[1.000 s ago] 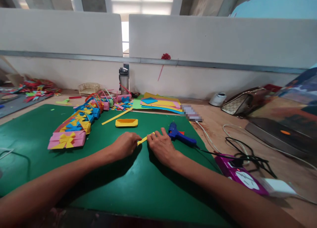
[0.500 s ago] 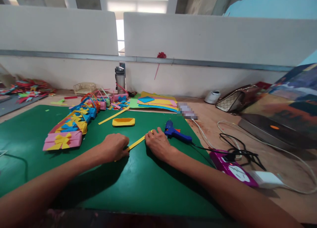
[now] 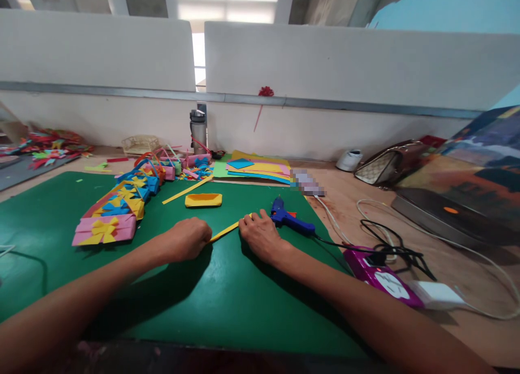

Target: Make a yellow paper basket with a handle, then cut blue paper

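A narrow yellow paper strip [image 3: 225, 232] runs at a slant between my two hands, low over the green mat [image 3: 227, 303]. My left hand [image 3: 190, 238] is closed on its near end, the fingers folded so the tip is hidden. At the far end, my right hand [image 3: 262, 236] rests low with bent fingers holding the strip against the mat. Just beyond them sits a small open yellow paper box [image 3: 203, 201]. Right beside my right hand lies a blue glue gun [image 3: 290, 217]. Another yellow paper strip [image 3: 187, 190] lies farther back.
Decorated paper baskets [image 3: 108, 230] stand in a row at left. Coloured paper sheets [image 3: 260, 168] are stacked behind, near a grey bottle [image 3: 198, 130]. A purple power strip [image 3: 382, 276] with tangled cables, a phone [image 3: 306, 182] and a handbag [image 3: 385, 160] are at right.
My left hand has turned slightly, its fingers folding further over the strip's near end. The strip now looks narrower, tilted more edge-on. My right hand stays almost in place.
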A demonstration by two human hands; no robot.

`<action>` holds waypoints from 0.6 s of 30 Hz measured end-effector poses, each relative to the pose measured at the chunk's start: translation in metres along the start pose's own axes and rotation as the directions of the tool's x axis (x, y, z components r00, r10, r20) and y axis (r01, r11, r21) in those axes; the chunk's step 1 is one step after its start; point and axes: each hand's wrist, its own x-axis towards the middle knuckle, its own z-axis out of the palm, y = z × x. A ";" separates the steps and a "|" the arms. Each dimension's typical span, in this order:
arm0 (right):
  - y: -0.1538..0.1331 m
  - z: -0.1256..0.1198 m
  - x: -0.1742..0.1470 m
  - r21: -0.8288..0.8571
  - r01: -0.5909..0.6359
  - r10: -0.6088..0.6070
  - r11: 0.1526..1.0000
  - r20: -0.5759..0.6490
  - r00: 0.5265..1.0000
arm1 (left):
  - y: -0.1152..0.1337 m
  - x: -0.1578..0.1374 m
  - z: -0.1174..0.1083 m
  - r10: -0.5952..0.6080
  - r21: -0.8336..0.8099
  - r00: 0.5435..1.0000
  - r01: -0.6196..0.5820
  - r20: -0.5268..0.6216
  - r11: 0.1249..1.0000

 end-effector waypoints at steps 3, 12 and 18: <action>0.000 0.000 0.000 -0.001 -0.004 0.004 1.000 0.005 1.000 | 0.001 -0.002 0.000 0.021 0.020 1.000 -0.021 -0.006 1.000; 0.001 -0.002 -0.001 0.001 -0.004 0.004 1.000 0.020 1.000 | 0.002 -0.003 0.003 -0.063 0.019 0.998 0.063 0.007 0.998; 0.001 -0.003 -0.001 0.006 -0.006 0.006 1.000 0.029 1.000 | -0.002 -0.012 0.004 -0.041 -0.112 0.999 0.040 -0.005 0.993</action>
